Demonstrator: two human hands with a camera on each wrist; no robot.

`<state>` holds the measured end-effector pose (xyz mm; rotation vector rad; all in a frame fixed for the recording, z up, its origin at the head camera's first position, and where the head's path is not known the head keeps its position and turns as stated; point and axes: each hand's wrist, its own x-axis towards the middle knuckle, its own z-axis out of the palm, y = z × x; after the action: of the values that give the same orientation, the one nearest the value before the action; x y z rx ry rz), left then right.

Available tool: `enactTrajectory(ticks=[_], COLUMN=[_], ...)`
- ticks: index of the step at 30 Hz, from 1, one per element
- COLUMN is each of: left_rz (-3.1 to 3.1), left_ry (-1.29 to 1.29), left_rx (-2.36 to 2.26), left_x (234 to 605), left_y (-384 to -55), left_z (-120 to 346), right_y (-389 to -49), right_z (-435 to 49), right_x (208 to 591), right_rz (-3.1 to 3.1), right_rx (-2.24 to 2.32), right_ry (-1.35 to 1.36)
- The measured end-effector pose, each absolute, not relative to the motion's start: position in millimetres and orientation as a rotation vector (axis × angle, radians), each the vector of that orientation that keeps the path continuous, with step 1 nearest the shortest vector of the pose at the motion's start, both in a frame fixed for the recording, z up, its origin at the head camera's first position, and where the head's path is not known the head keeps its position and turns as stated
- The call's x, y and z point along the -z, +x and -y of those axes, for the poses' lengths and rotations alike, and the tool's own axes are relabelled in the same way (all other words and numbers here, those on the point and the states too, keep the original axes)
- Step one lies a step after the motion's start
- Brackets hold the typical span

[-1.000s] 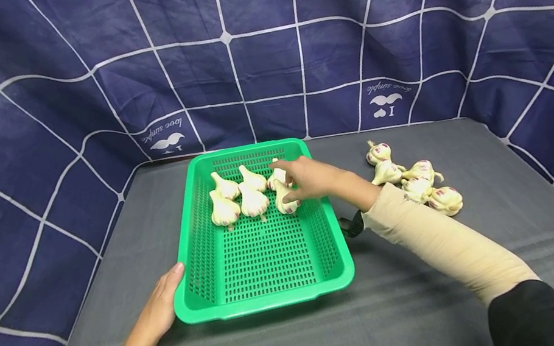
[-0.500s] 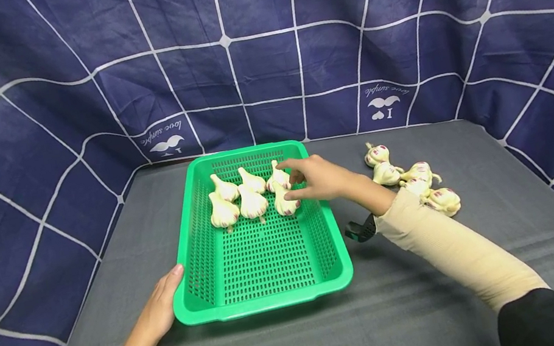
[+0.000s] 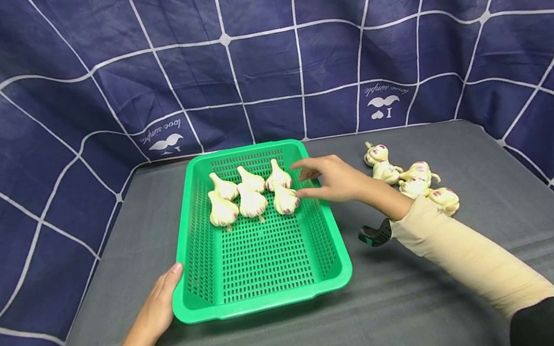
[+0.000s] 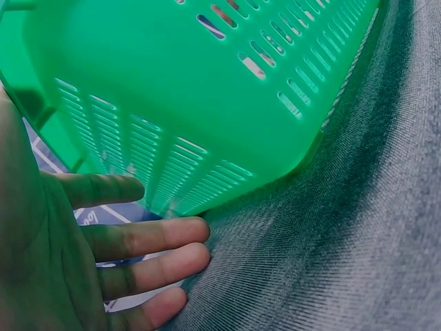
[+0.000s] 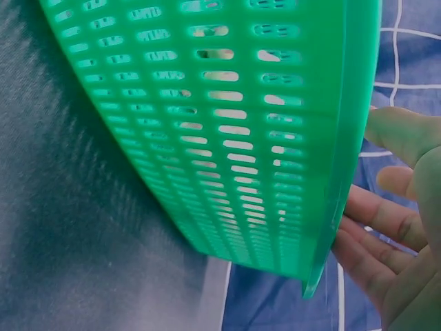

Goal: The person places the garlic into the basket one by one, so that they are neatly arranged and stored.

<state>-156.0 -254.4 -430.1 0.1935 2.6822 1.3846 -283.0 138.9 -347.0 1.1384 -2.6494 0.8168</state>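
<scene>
A green perforated plastic basket (image 3: 263,304) holds several garlic bulbs (image 3: 252,202) in two rows toward its far end. My left hand (image 3: 153,309) lies against the basket's near left side, thumb at the rim; in the left wrist view its fingers (image 4: 155,238) extend straight beside the wall. Over the right rim hovers my right hand (image 3: 333,178), thumb and fingers parted, nothing held. Its fingertips are just right of the end garlic bulb (image 3: 286,201) of the nearer row. In the right wrist view the basket wall hides most of the bulbs.
More garlic bulbs (image 3: 414,179) lie in a loose cluster on the grey cloth (image 3: 391,313), right of the basket and beyond the right forearm. A blue curtain (image 3: 266,63) with white lines encloses the back and sides.
My right hand has drawn back to the right from the end garlic bulbs, its fingers spread apart; these bulbs now show in full. The left hand and the basket stay in place.
</scene>
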Motion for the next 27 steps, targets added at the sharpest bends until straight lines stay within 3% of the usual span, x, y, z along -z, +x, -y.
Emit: enactTrajectory(ticks=[27], left_rz=[-2.682], left_ry=[0.232], left_rx=[-1.399], left_x=[431.5], left_y=[-156.5], left_z=[254.8], right_y=[-275.4], right_z=[-200.7], right_x=[344.6], right_rz=[2.621], right_rx=[-0.807], right_ry=[0.972])
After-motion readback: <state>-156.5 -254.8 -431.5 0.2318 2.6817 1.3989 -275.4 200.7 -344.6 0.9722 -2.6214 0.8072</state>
